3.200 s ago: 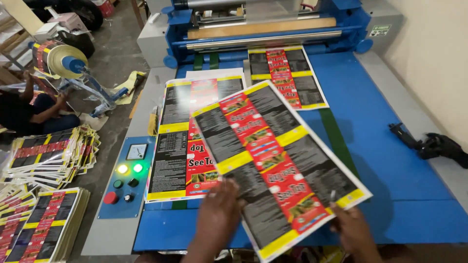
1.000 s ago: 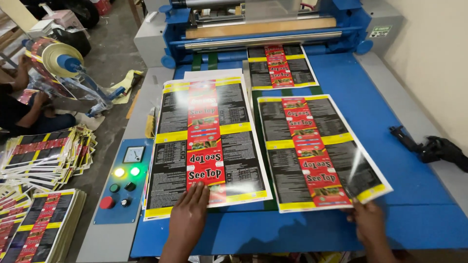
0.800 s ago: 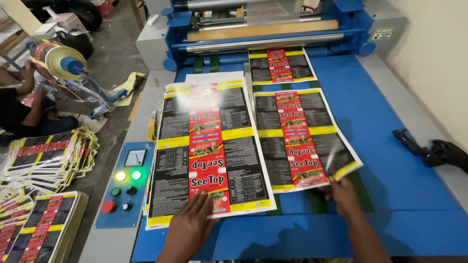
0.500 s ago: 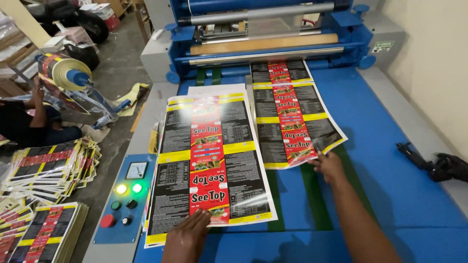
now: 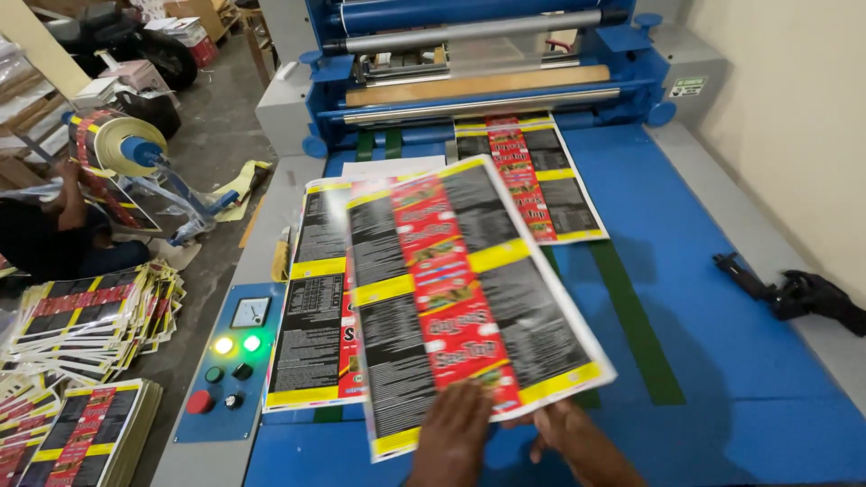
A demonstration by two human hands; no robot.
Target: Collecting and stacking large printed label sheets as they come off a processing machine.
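A glossy printed sheet, black with yellow bars and a red centre strip, is lifted and angled over the blue machine table. My left hand lies on its near edge and my right hand grips it from below, close beside the left. Under it sits a stack of like sheets at the table's left side. Another such sheet lies farther off, its far end under the rollers.
A control panel with lit yellow and green lamps and a red button sits left of the stack. A black tool lies on the right ledge. On the floor at left are piles of printed sheets, a film roll and a seated person.
My right hand pushed one sheet up to the rollers and came back. Both hands now hold a fresh sheet lifted off the stack, where the left hand was resting before.
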